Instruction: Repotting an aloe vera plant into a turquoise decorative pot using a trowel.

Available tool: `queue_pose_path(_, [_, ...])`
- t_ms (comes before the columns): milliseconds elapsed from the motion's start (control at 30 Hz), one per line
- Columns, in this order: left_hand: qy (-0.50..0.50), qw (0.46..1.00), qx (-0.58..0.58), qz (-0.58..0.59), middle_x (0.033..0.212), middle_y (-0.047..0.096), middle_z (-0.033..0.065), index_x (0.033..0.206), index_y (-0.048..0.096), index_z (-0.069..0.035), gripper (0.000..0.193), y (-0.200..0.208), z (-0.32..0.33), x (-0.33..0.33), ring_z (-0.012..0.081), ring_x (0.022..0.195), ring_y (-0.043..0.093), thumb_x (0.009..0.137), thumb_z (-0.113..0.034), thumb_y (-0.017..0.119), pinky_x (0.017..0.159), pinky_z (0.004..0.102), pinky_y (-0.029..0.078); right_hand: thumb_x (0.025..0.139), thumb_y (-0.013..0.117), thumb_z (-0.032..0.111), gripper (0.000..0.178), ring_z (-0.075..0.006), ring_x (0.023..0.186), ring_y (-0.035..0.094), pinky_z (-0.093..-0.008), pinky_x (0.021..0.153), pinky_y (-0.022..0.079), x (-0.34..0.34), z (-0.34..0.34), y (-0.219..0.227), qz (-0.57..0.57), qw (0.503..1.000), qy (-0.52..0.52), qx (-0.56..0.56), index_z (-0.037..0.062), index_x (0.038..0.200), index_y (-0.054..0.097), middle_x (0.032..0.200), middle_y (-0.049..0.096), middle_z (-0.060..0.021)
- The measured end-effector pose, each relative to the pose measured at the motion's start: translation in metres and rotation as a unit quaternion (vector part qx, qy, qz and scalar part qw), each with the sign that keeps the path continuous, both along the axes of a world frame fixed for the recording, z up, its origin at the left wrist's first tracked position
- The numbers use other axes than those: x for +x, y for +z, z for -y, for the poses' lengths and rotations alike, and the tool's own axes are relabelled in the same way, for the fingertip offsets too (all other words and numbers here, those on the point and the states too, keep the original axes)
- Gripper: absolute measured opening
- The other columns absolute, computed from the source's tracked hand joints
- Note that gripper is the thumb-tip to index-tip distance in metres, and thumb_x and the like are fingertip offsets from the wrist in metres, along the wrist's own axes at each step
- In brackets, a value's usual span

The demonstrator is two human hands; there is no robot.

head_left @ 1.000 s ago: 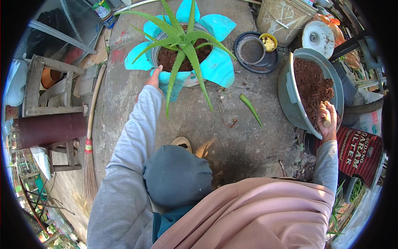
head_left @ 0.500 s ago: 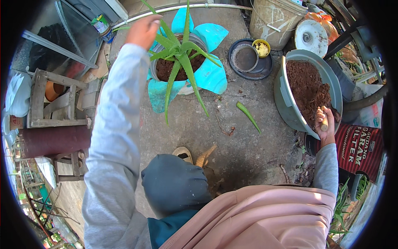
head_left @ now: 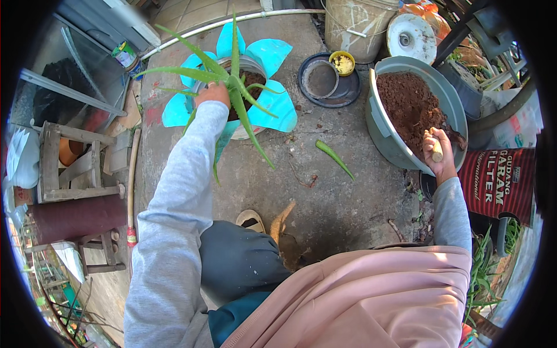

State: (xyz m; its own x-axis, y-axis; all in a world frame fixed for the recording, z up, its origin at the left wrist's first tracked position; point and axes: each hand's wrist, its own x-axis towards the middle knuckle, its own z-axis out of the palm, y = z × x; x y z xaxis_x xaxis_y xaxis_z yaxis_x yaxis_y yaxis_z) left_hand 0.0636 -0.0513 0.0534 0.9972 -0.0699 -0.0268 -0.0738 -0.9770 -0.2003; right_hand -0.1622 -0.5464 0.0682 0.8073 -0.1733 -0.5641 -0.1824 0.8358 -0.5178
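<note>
A spiky green aloe plant [head_left: 237,82] stands in a round pot with dark soil, ringed by turquoise petal-shaped pieces [head_left: 272,110]. My left hand [head_left: 213,94] is at the base of its leaves, fingers curled in around the plant and partly hidden. To the right, my right hand [head_left: 444,158] grips the wooden handle [head_left: 437,152] of a trowel over a grey-green tub [head_left: 380,130]. The tub holds brown soil [head_left: 406,104], heaped near the tool; the trowel's blade is mostly hidden. A cut aloe leaf [head_left: 335,159] lies on the concrete between pot and tub.
A dark saucer [head_left: 348,95] with a small yellow cup [head_left: 342,62] sits beyond the loose leaf. Behind it stands a dirty bucket [head_left: 354,29]. At left are a wooden stool [head_left: 52,159] and a long stick [head_left: 132,174]. A red striped bag [head_left: 499,180] lies beside the tub.
My left hand has come down from the upper leaves to the plant's base, and the leaves have shifted. My right hand stays on the trowel handle at the tub. The view has shifted slightly.
</note>
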Motion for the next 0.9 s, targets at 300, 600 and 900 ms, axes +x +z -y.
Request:
queue_pose_path(300, [-0.015,0.999,-0.002,0.034,0.11,0.053,0.0121,0.109,0.053,-0.011,0.026,-0.011,0.005,-0.015,0.0329,0.093,0.057,0.087,-0.017,0.041,0.074,0.0422,0.05,0.082,0.052,0.015,0.015,-0.0116,0.05,0.05,-0.0212,0.044,0.046,0.006,-0.001,0.006,0.018,1.0,-0.009,0.018,0.0024,0.08,0.044,0.064,0.049,-0.0044])
queue_pose_path(600, [-0.036,0.983,0.084,-0.161,0.129,0.043,0.0143,0.129,0.039,-0.012,0.046,-0.01,0.006,0.019,0.0362,0.11,0.049,0.085,-0.021,0.048,0.091,0.042,0.042,0.08,0.05,0.009,0.01,-0.0129,0.051,0.05,-0.0238,0.043,0.046,0.017,-0.004,-0.004,0.022,0.994,-0.095,-0.041,0.0053,0.081,0.041,0.063,0.046,-0.0049])
queue_pose_path(900, [-0.147,0.976,0.109,-0.118,0.128,0.045,0.0145,0.128,0.043,-0.01,0.054,-0.085,-0.03,0.122,0.0333,0.11,0.05,0.078,-0.025,0.057,0.092,0.0386,0.041,0.079,0.047,0.007,0.007,-0.0149,0.047,0.048,-0.0258,0.044,0.046,0.02,-0.009,-0.01,0.019,0.992,-0.12,-0.033,0.0043,0.081,0.04,0.059,0.046,-0.0066])
